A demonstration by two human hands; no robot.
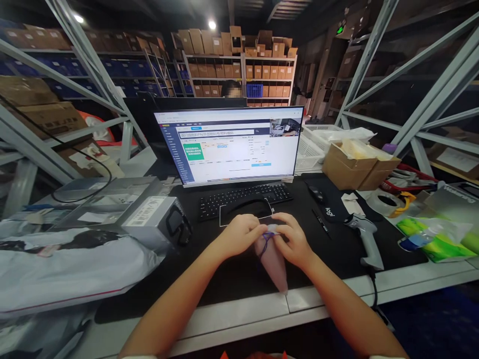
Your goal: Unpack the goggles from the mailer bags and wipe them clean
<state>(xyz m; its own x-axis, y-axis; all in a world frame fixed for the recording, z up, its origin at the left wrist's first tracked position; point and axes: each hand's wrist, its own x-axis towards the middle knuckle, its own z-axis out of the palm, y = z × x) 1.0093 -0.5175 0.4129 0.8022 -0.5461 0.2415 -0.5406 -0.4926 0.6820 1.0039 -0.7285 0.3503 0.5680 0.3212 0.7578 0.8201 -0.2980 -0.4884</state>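
A greyish-pink drawstring pouch point(274, 267) with a blue-purple cord point(266, 238) is held between my two hands, over the front of the black desk mat. My left hand point(242, 233) is closed, its thumb and fingers pinching the pouch's gathered top from the left. My right hand point(294, 239) grips the same top from the right with bent fingers. The pouch's lower end points toward the desk's front edge; its contents are hidden. Just beyond my fingers lies a dark curved object point(245, 207), partly covered, in front of the black keyboard point(243, 197).
A monitor point(232, 149) stands behind the keyboard. On the right are a mouse point(315, 193), a pen point(321, 223), a barcode scanner point(364, 239), a tape roll point(383, 203) and cardboard boxes point(350, 164). Grey boxes point(153, 219) and a white plastic bag point(82, 269) crowd the left.
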